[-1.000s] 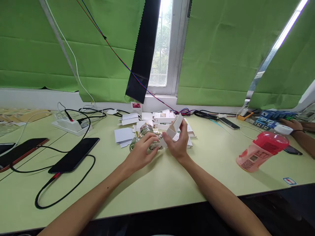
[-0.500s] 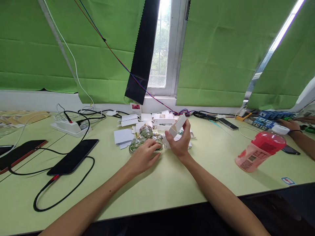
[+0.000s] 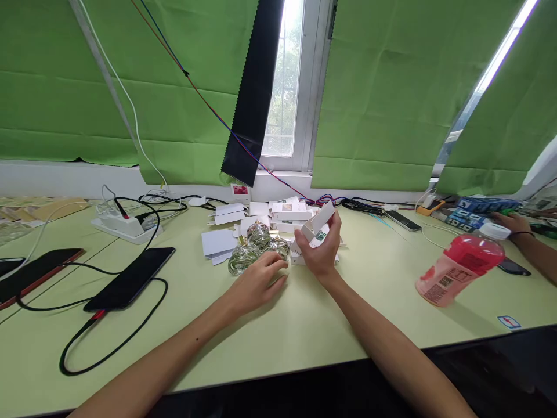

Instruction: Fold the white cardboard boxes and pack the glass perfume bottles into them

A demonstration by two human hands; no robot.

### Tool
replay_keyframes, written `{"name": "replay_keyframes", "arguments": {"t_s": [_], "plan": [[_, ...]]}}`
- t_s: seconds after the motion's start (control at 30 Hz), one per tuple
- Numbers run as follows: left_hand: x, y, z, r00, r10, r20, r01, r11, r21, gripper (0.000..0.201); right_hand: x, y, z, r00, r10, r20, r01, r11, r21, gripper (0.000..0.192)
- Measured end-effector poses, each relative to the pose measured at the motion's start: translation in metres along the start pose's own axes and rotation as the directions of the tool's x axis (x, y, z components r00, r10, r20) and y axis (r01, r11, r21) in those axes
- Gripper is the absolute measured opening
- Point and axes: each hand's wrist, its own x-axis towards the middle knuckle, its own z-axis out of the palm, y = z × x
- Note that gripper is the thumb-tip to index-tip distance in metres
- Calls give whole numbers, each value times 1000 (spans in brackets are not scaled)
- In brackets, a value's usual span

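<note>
Two bare hands worked at the middle of the pale green surface (image 3: 304, 325). The right hand (image 3: 321, 251) was lifted a little off it and gripped a small white carton (image 3: 319, 222) between thumb and fingers, the carton tilted with its open flap pointing up and to the right. The left hand (image 3: 256, 281) lay low, fingers loosely curled and reaching toward a round glass bottle (image 3: 278, 248); whether the fingertips touched the glass or only the surface just in front of it could not be told. Two more glass bottles (image 3: 243, 256) stood just beside it, to the left and behind. Flat white cartons and cards (image 3: 220, 241) were scattered around and behind the bottles.

To the left, a black phone (image 3: 130, 277) lay face up with a black cable (image 3: 108, 342) looping from it, near a white power strip (image 3: 124, 225). Well apart on the right, a pink bottle with a white cap (image 3: 461, 264) stood leaning, and another person's hand (image 3: 513, 222) rested at the far right edge.
</note>
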Motion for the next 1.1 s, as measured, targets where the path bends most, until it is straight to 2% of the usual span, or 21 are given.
{"name": "replay_keyframes", "arguments": {"t_s": [0.1,0.2,0.33,0.43,0.53,0.6,0.67,0.87,1.1], "plan": [[4,-3,-8,988,21,-155,-19,1000,14,11,0,1,0,1000,-6,8,6,1000,-10,85],[8,-9,-18,958,-11,-287,23,999,40,9,0,2,0,1000,-14,9,14,1000,-18,85],[8,-11,-21,943,-31,-331,44,999,32,9,1,4,0,1000,-28,-7,28,999,-18,85],[6,-3,-12,968,9,-252,-12,1000,-12,12,4,7,-1,999,-43,-21,43,999,-19,84],[2,9,-1,999,-33,-24,31,996,-88,21,9,12,-4,998,-50,-40,48,998,-52,84],[0,15,4,989,-102,112,112,990,-91,31,12,17,-5,998,-35,-61,30,995,-93,86],[-3,19,6,969,-156,193,171,983,-65,39,16,23,-7,996,-12,-88,0,991,-134,89],[-3,20,5,940,-208,269,222,975,-22,43,23,39,-9,993,53,-109,-76,974,-211,94],[-3,19,7,944,-162,287,164,986,18,40,24,47,-9,988,102,-112,-126,964,-235,97]]}}
